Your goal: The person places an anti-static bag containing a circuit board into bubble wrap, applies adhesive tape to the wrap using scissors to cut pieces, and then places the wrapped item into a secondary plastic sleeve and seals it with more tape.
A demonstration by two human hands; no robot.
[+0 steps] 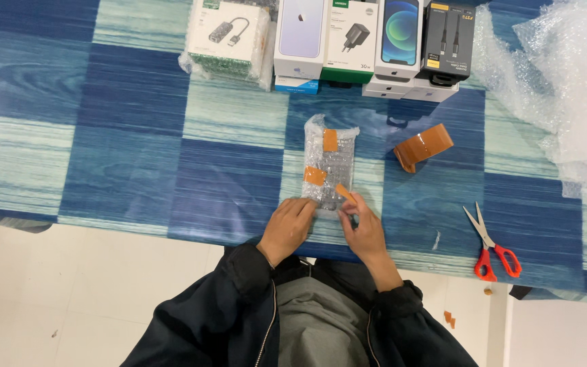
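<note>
A small box wrapped in bubble wrap [331, 163] lies on the blue checked table [137, 156], with two orange tape strips stuck on it. My left hand [288, 228] rests flat at the parcel's near left corner, fingers pressing on the wrap. My right hand [363, 228] is at the near right corner and pinches a short piece of orange tape [345, 192] against the parcel's edge.
A roll of orange-brown tape [422, 146] lies right of the parcel. Red-handled scissors [490, 245] lie near the front right edge. Several boxed electronics [348, 41] line the far edge. A heap of bubble wrap [558, 81] fills the right.
</note>
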